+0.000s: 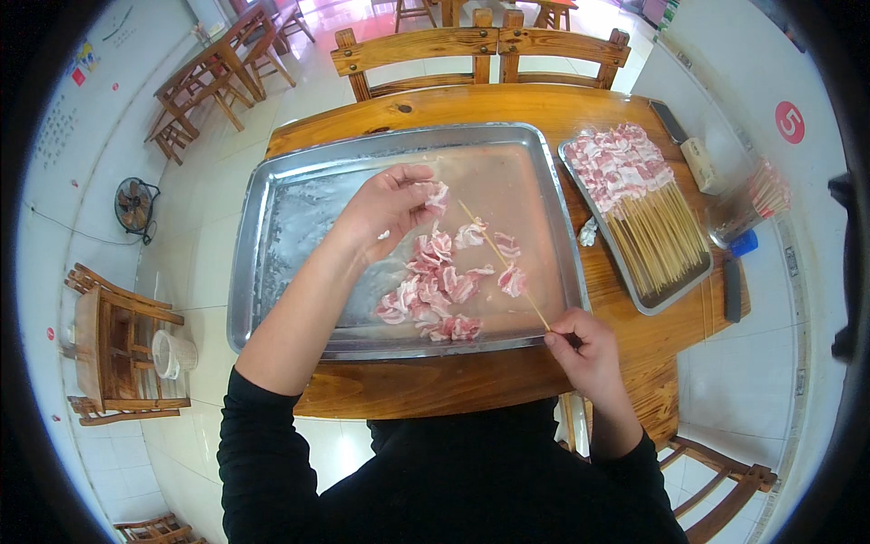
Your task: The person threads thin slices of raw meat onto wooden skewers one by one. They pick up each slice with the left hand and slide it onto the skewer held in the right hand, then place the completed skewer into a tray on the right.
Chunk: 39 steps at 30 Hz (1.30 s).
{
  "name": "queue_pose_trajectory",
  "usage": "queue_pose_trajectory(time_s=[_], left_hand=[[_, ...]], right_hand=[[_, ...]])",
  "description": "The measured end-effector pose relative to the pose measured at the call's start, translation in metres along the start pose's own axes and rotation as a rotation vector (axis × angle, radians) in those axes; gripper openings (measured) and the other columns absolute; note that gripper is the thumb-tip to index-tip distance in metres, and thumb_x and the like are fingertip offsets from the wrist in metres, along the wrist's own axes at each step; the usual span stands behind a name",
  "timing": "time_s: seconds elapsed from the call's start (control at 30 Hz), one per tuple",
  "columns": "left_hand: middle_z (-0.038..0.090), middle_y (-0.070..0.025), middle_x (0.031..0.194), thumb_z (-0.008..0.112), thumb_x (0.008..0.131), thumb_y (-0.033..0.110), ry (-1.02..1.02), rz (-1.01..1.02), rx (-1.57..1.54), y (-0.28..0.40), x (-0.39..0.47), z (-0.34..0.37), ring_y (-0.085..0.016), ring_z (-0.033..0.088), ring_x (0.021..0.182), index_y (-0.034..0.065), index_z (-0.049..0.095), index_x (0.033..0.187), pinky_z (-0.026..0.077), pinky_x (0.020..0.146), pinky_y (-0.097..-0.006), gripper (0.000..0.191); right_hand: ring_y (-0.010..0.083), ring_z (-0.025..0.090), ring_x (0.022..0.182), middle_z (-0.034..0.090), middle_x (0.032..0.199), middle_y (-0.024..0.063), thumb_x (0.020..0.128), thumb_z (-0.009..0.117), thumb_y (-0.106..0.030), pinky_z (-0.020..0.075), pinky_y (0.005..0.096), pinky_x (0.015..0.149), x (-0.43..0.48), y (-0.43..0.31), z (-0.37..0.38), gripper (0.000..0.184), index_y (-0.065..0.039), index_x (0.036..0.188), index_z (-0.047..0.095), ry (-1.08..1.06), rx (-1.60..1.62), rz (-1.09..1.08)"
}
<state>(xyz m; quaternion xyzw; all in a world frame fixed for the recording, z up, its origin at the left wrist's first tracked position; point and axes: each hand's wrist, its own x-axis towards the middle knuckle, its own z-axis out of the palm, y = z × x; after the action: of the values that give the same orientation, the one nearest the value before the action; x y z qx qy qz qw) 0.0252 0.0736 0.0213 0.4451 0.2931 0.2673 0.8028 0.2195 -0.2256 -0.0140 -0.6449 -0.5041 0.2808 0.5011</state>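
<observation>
Above the large metal tray (571,258), my left hand (397,200) pinches a slice of raw, fatty meat (437,197) between thumb and fingers. My right hand (586,350), at the tray's near right corner, grips the lower end of a thin bamboo skewer (538,313). The skewer slants up and left over the tray, its tip to the right of the held slice. A heap of meat slices (431,289) lies in the tray below my left hand. A few single slices lie near the skewer; whether any is threaded on it I cannot tell.
On the wooden table (421,387), a smaller tray (646,309) at right holds many meat-loaded skewers (622,166). Beyond it are a dark phone-like object (668,122), a tissue pack (702,165), a container of sticks (737,221) and a black-handled object (732,291). Chairs (414,51) stand behind the table.
</observation>
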Motion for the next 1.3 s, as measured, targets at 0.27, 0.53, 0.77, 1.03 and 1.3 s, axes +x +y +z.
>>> queue_pose_trajectory(time_s=[0.27, 0.53, 0.77, 1.03, 1.3], left_hand=[[0.064, -0.0031, 0.110, 0.064, 0.096, -0.003, -0.001, 0.047, 0.059, -0.002, -0.010, 0.019, -0.015, 0.065, 0.097, 0.0067, 0.061, 0.120, 0.053, 0.088, -0.0319, 0.026], [0.068, -0.0077, 0.106, 0.067, 0.095, -0.002, 0.030, 0.250, 0.437, -0.007, -0.016, 0.024, -0.015, 0.068, 0.096, -0.0014, 0.062, 0.120, 0.057, 0.086, -0.0309, 0.025], [0.069, -0.0108, 0.106, 0.066, 0.095, -0.004, 0.116, 0.342, 0.635, -0.011, -0.031, 0.034, -0.015, 0.068, 0.098, -0.0060, 0.060, 0.121, 0.059, 0.086, -0.0296, 0.027], [0.069, -0.0130, 0.108, 0.063, 0.094, -0.009, 0.184, 0.442, 0.664, -0.022, -0.038, 0.040, -0.016, 0.069, 0.098, -0.0068, 0.058, 0.124, 0.060, 0.087, -0.0301, 0.030], [0.072, -0.0140, 0.105, 0.066, 0.094, -0.002, 0.218, 0.335, 0.556, -0.017, -0.042, 0.040, -0.015, 0.069, 0.090, -0.0058, 0.053, 0.132, 0.056, 0.079, -0.0260, 0.040]], right_hand=[[0.0222, 0.062, 0.072, 0.062, 0.080, 0.0094, 0.086, 0.074, 0.001, 0.0481, 0.0319, 0.065, -0.005, -0.003, -0.005, 0.010, -0.002, 0.088, 0.065, -0.011, -0.072, -0.067], [0.0237, 0.064, 0.073, 0.064, 0.080, 0.0097, 0.086, 0.075, 0.000, 0.0494, 0.0328, 0.066, -0.006, -0.006, -0.004, 0.010, -0.002, 0.088, 0.066, -0.007, -0.059, -0.063], [0.0235, 0.065, 0.074, 0.064, 0.080, 0.0105, 0.086, 0.075, 0.000, 0.0497, 0.0325, 0.067, -0.005, -0.007, 0.001, 0.010, -0.001, 0.088, 0.066, 0.007, -0.065, -0.057], [0.0190, 0.061, 0.069, 0.061, 0.078, 0.0086, 0.086, 0.076, 0.001, 0.0470, 0.0311, 0.062, -0.009, -0.003, 0.010, 0.012, -0.002, 0.087, 0.064, 0.042, -0.039, -0.065], [0.0178, 0.059, 0.067, 0.060, 0.078, 0.0081, 0.085, 0.076, 0.003, 0.0463, 0.0302, 0.060, -0.008, -0.001, 0.023, 0.014, -0.002, 0.086, 0.063, 0.087, -0.068, -0.075]])
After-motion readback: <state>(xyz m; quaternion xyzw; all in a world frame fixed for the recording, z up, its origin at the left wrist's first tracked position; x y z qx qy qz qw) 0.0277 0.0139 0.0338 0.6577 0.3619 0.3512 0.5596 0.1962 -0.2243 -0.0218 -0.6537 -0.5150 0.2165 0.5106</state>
